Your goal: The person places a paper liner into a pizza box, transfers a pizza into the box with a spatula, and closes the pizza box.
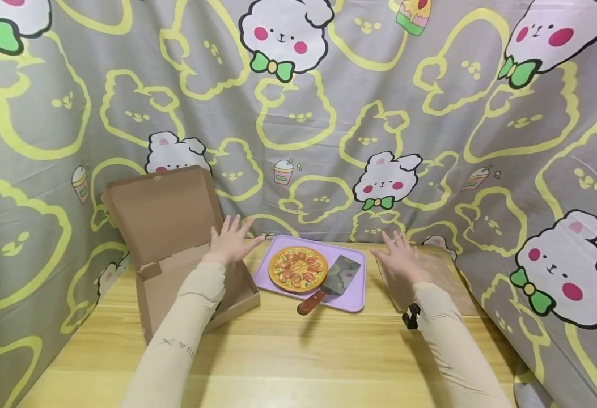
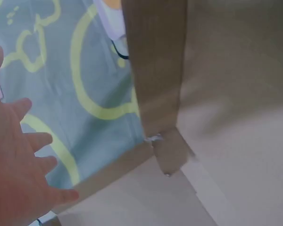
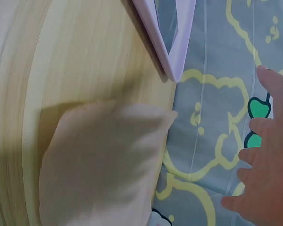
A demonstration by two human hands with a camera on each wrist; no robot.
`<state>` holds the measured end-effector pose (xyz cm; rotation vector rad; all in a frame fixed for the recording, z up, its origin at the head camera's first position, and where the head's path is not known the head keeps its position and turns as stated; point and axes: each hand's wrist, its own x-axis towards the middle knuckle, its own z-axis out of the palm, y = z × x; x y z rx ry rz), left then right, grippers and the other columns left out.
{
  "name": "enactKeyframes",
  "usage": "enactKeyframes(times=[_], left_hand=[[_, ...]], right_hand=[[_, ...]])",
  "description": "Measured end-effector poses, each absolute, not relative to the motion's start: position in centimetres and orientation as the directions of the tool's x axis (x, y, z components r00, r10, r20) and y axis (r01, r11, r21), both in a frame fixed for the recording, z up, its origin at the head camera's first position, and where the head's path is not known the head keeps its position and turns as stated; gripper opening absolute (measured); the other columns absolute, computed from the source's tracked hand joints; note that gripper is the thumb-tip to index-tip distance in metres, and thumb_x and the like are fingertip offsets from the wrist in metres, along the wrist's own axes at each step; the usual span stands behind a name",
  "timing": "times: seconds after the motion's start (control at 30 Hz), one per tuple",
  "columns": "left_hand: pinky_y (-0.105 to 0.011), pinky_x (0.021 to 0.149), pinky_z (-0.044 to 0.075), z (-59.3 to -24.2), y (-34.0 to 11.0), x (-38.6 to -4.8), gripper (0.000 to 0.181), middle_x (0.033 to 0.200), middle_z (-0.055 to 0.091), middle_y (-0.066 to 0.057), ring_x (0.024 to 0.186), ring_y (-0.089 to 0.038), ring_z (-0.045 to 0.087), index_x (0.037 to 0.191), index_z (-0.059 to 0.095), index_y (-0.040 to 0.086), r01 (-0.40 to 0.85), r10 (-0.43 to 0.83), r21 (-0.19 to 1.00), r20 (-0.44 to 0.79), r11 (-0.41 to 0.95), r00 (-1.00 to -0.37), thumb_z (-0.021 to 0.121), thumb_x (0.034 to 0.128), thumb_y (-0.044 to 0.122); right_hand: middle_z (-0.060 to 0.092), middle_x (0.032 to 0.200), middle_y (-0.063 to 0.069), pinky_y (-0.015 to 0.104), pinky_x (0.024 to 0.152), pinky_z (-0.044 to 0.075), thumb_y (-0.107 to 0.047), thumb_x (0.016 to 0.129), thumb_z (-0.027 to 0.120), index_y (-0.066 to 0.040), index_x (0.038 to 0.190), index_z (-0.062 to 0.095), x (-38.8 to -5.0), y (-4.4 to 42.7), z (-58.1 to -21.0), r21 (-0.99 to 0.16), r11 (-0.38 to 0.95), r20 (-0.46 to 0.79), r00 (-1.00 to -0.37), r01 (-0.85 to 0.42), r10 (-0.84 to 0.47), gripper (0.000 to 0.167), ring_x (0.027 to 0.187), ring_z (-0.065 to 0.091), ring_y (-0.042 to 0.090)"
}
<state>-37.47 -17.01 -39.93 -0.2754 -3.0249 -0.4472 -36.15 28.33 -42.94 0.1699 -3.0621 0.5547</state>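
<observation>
My left hand (image 1: 231, 242) hovers with fingers spread over the right part of an open cardboard pizza box (image 1: 170, 283). My right hand (image 1: 402, 258), fingers also spread, is held above a flat brown paper bag or sheet (image 1: 446, 277). Neither hand holds anything. Between them lies a lilac tray (image 1: 351, 300) bearing a round pizza (image 1: 298, 268), which looks like a toy. A pizza server (image 1: 340, 277) with a flat metal blade and wooden handle (image 1: 310, 303) rests on the tray, its handle reaching past the front edge. In the left wrist view, the box's corner flap (image 2: 170, 153) shows below the hand's level.
The box's raised lid (image 1: 168, 215) leans back toward a grey patterned curtain (image 1: 298, 124), which surrounds the wooden table (image 1: 298, 362) at the back and both sides. The table's front part lies between my forearms.
</observation>
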Motion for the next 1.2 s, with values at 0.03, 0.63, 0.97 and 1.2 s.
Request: enactKeyframes(times=[0.03, 0.63, 0.97, 1.2], left_hand=[[-0.074, 0.112, -0.005, -39.8, -16.8, -37.5, 0.08, 0.163, 0.011, -0.017, 0.151, -0.042, -0.002, 0.156, 0.023, 0.027, 0.19, 0.168, 0.282, 0.098, 0.94, -0.981, 0.03, 0.0918, 0.075], [-0.053, 0.088, 0.054, -34.7, -10.7, -38.2, 0.063, 0.126, 0.067, -0.002, 0.11, -0.03, 0.066, 0.129, 0.063, 0.022, 0.335, 0.297, 0.257, 0.177, 0.906, -0.938, 0.041, 0.0928, 0.068], [-0.051, 0.091, 0.053, -32.2, -6.6, -38.6, 0.056, 0.127, 0.067, 0.001, 0.112, -0.029, 0.065, 0.126, 0.064, 0.023, 0.394, 0.357, 0.216, 0.189, 0.893, -0.915, 0.045, 0.0936, 0.065], [-0.047, 0.085, 0.055, -31.5, -3.2, -38.5, 0.054, 0.121, 0.07, 0.0, 0.102, -0.025, 0.068, 0.125, 0.065, 0.023, 0.439, 0.409, 0.214, 0.172, 0.872, -0.896, 0.045, 0.0949, 0.063]], right_hand=[[-0.003, 0.159, 0.029, 0.073, 0.112, -0.003, -0.063, 0.097, 0.034, -0.011, 0.157, 0.01, -36.0, 28.5, -42.9, -0.355, 0.928, 0.049, -0.994, -0.113, -0.102, 0.083, 0.146, -0.007, 0.052], [0.034, 0.146, 0.037, 0.067, 0.107, 0.03, -0.056, 0.098, 0.045, 0.003, 0.15, 0.026, -34.0, 34.3, -41.8, -0.438, 0.891, 0.185, -0.982, -0.116, -0.037, 0.081, 0.131, 0.035, 0.056], [0.033, 0.146, 0.038, 0.069, 0.105, 0.029, -0.051, 0.099, 0.045, 0.005, 0.149, 0.027, -32.6, 37.2, -41.4, -0.44, 0.891, 0.204, -0.979, -0.107, -0.016, 0.077, 0.13, 0.032, 0.058], [0.036, 0.146, 0.034, 0.071, 0.102, 0.031, -0.052, 0.1, 0.043, -0.002, 0.149, 0.03, -32.1, 39.0, -41.9, -0.455, 0.886, 0.213, -0.977, -0.086, 0.015, 0.072, 0.129, 0.033, 0.058]])
